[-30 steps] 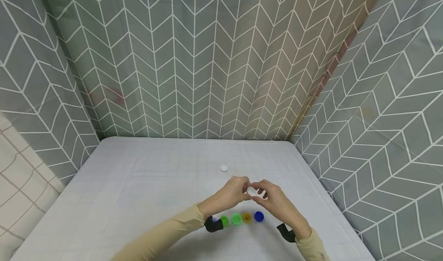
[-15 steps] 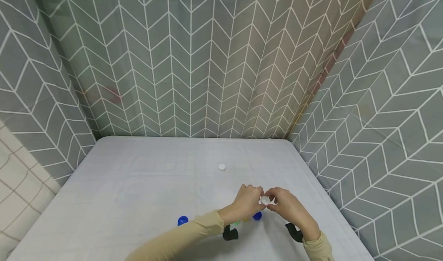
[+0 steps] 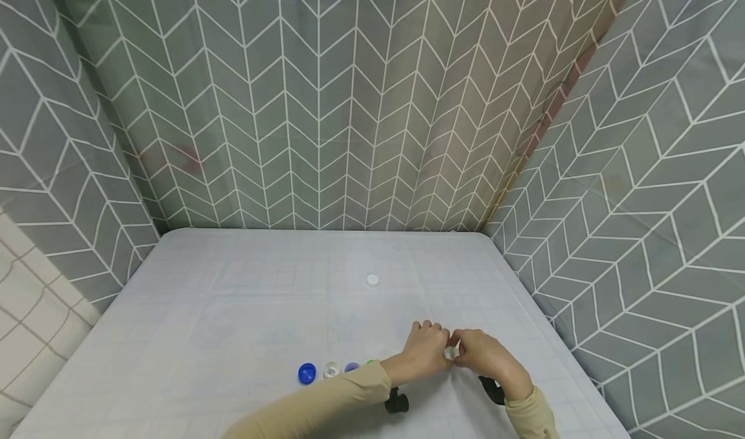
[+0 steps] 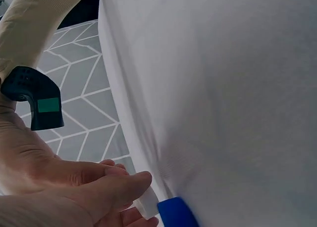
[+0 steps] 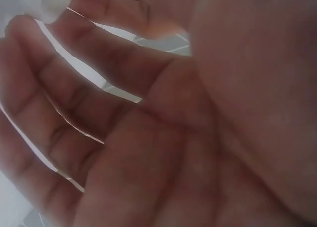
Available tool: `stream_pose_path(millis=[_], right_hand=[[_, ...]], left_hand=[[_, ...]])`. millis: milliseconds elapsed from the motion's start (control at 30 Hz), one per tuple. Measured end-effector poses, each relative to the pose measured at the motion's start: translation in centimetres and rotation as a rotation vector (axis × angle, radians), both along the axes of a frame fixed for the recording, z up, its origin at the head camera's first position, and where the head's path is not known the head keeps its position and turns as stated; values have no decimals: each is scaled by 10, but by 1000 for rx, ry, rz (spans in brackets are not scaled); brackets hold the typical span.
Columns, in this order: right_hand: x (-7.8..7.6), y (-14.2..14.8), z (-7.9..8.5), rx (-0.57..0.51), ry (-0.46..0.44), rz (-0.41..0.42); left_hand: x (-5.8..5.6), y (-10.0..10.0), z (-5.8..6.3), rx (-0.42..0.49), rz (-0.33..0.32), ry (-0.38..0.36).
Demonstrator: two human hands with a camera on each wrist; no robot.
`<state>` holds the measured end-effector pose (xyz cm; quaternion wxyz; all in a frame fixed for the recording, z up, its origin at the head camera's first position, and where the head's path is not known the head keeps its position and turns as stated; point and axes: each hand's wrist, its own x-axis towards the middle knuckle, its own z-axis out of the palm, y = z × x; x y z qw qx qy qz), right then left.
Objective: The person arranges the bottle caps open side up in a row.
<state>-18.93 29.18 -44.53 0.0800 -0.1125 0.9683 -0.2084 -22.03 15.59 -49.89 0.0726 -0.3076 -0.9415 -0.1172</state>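
Note:
Low over the table's right half, my left hand (image 3: 426,350) and right hand (image 3: 485,359) meet at a small white bottle cap (image 3: 451,353). Both hands pinch it between thumb and fingers. In the left wrist view the white cap (image 4: 147,203) shows between the fingertips, just beside a blue cap (image 4: 177,213) on the cloth. The right wrist view catches a blurred white cap (image 5: 47,4) at the fingertips, top left. The head view loses the blue cap near the hands behind my left hand.
Left of my left sleeve lie a blue cap (image 3: 306,373), a clear cap (image 3: 332,370), a purple cap (image 3: 352,366) and an edge of a green one (image 3: 371,362). Another white cap (image 3: 372,280) lies farther back on the white-covered table (image 3: 244,297). Patterned curtains (image 3: 326,103) surround the table.
Both hands have moved right and lower toward the table with the white cap between them. My left forearm now covers the middle of the cap row and uncovers its left end.

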Motion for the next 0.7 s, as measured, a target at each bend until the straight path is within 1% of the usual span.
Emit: stream_pose_path(millis=[67, 167, 400, 600, 700], right_hand=[[-1, 0, -2, 11, -11, 3], [-2, 0, -6, 26, -24, 0], [-3, 0, -8, 35, -28, -7], [-2, -1, -3, 30, -42, -17], [-3, -1, -1, 5, -39, 19]], left_hand=[[0, 1, -2, -19, -2, -5], [0, 1, -4, -21, -9, -15], [0, -1, -4, -21, -28, -32], [1, -5, 1, -33, -54, -68], [3, -8, 7, -29, -70, -96]])
